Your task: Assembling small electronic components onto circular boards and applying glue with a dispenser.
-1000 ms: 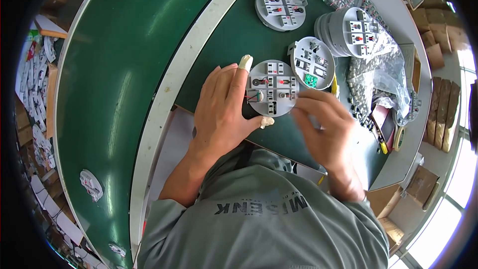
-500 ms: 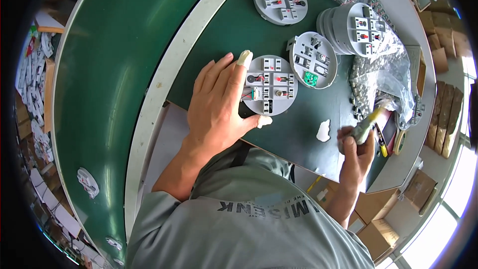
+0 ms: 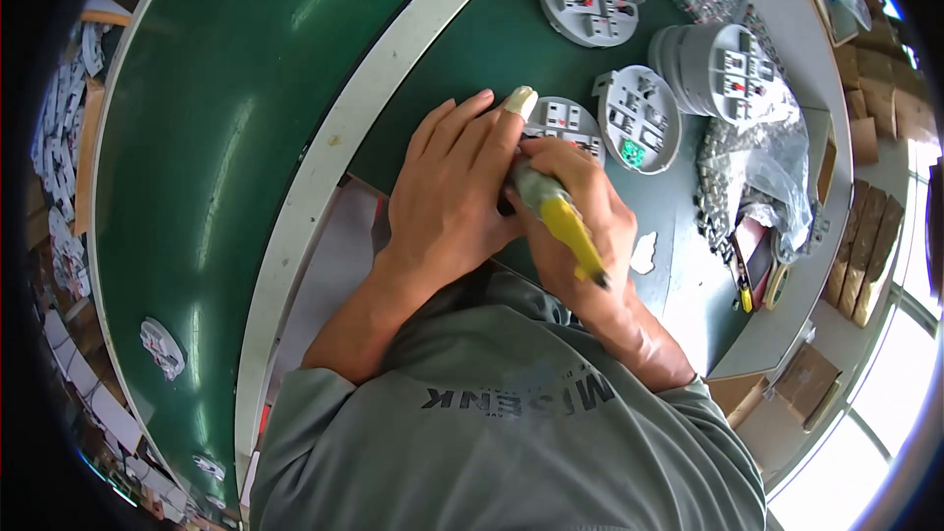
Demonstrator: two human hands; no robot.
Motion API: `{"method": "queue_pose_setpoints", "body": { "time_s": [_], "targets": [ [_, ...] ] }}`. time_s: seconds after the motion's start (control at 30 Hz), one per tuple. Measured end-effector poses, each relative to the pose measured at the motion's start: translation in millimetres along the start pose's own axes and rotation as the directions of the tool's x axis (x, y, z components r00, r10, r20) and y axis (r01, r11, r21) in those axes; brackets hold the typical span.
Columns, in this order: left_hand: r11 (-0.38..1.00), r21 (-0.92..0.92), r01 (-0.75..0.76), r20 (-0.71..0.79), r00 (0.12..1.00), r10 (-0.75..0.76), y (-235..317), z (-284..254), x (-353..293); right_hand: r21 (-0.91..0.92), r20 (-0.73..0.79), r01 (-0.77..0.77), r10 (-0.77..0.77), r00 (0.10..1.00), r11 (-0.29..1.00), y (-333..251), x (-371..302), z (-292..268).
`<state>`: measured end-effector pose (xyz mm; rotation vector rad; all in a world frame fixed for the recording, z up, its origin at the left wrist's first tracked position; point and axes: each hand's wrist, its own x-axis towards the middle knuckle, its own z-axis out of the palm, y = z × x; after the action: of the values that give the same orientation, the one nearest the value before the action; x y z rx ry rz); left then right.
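A round light-grey plastic base (image 3: 562, 116) with small terminal blocks lies on the green bench, half covered by my hands. Along its left edge rests my left hand (image 3: 447, 182), fingers stretched out and a pale finger cot on the index fingertip. Its thumb is mostly hidden. My right hand (image 3: 582, 211) is closed round a hand tool with a grey-green body and yellow end (image 3: 572, 228). The tool's front end meets the base behind my fingers, so its tip is hidden. To the right stands an opened grey round housing (image 3: 639, 123) with a green circuit board inside.
Another round base (image 3: 590, 0) lies at the back, beside a stack of grey housings (image 3: 723, 69). A clear plastic bag of small parts (image 3: 752, 177) sits at the right, near a yellow-and-black knife (image 3: 743, 287). At left, beyond a pale rail (image 3: 324, 162), runs a green belt (image 3: 211, 236).
My right hand has brought the tool left from beside the plastic bag to the round base. My left hand stays at the base's edge; the whole view has shifted slightly.
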<state>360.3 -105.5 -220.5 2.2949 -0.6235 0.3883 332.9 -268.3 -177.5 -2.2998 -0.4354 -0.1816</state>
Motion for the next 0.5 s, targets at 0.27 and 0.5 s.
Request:
{"method": "queue_pose_setpoints", "body": {
  "time_s": [0.27, 0.5],
  "targets": [
    [0.996, -0.068, 0.061, 0.04, 0.997, -0.059, 3.0, -4.7, -4.0, 0.279, -0.293, -0.158, 0.241, 0.925, 0.947, 8.3, -30.2, -24.3],
    [1.0, -0.003, 0.021, 0.036, 0.999, -0.021, -1.6, 1.3, -2.8, 0.179, -0.28, -0.229, 0.272, 0.921, 0.957, 12.7, -17.1, -28.3]
  ]
}}
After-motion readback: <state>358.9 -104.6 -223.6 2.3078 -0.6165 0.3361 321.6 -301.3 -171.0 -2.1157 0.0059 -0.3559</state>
